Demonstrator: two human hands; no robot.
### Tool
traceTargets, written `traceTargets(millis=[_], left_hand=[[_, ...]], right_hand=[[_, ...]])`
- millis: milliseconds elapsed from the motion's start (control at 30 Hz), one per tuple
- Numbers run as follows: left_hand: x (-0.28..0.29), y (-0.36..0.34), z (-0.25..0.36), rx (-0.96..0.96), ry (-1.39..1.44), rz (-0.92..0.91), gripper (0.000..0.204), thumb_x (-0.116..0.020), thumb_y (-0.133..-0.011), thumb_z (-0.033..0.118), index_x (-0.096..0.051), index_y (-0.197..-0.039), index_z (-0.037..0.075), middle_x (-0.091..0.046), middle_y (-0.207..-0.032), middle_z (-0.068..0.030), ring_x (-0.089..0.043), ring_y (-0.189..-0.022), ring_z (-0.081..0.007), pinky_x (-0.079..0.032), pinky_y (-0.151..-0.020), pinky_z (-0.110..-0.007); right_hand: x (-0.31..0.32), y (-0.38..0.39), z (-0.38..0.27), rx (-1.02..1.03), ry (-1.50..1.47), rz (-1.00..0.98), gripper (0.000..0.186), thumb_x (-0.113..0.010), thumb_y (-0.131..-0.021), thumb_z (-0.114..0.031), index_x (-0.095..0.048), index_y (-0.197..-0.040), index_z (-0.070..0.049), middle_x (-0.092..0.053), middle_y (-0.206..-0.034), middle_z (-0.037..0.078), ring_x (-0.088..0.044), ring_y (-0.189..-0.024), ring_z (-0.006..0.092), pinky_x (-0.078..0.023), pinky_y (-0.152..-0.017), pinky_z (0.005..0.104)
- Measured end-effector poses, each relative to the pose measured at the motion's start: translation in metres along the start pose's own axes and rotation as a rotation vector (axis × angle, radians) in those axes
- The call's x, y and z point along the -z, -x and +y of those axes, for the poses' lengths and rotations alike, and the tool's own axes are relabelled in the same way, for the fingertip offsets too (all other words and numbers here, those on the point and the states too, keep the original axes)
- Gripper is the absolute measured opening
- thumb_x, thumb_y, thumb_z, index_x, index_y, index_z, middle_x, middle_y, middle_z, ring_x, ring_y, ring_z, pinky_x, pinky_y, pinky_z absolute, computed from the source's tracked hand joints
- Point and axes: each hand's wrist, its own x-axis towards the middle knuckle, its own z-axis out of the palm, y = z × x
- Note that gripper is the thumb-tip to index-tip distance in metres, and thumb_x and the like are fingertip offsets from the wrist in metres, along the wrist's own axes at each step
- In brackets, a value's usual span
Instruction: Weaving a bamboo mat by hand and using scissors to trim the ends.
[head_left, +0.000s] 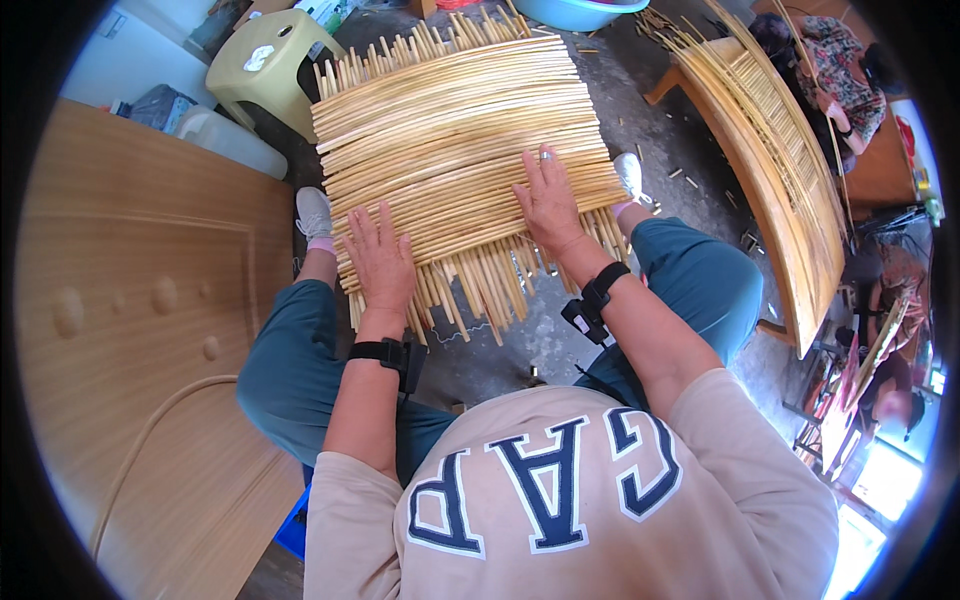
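A wide layer of slim yellowish rods (450,120), looking like bamboo or cane, lies side by side between my feet. Beneath it, more rods (480,285) run the other way, their uneven ends sticking out at the near and far sides. My left hand (382,262) rests flat with fingers spread on the near left part of the top layer. Farther right, my right hand (551,208) lies on the same layer, fingers stretched out and a ring on one of them. Neither hand grips a rod. Black straps with small devices circle both wrists.
On the left stands a wooden door-like panel (150,250), with a pale green plastic stool (262,75) beyond it. A light blue basin (580,12) is at the far edge. To the right is a wooden bench (770,190) bearing rods, with other people (840,75) beside it. Short offcuts litter the floor.
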Motion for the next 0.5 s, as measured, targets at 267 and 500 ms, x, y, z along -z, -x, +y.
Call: traceTargets(millis=[267, 500], left_hand=[[-0.022, -0.005, 0.042, -0.013, -0.013, -0.290, 0.063, -0.040, -0.089, 0.043, -0.021, -0.141, 0.013, -0.010, -0.146, -0.0197, -0.003, -0.136, -0.0358, 0.000, -0.102, -0.062], [-0.025, -0.007, 0.048, 0.063, -0.172, -0.333, 0.069, -0.038, -0.088, 0.051, -0.015, -0.142, 0.017, -0.003, -0.148, -0.0150, 0.003, -0.137, -0.0312, 0.006, -0.099, -0.065]], right_hand=[[-0.003, 0.029, 0.004, 0.003, 0.260, -0.184, 0.063, -0.043, -0.087, -0.044, -0.027, -0.139, -0.011, -0.022, -0.141, 0.025, -0.016, -0.133, 0.0380, -0.013, -0.103, 0.0566], [-0.008, 0.035, -0.001, -0.080, 0.370, -0.239, 0.063, -0.038, -0.087, -0.049, -0.027, -0.139, -0.015, -0.020, -0.143, 0.020, -0.013, -0.135, 0.0338, -0.005, -0.101, 0.0620]])
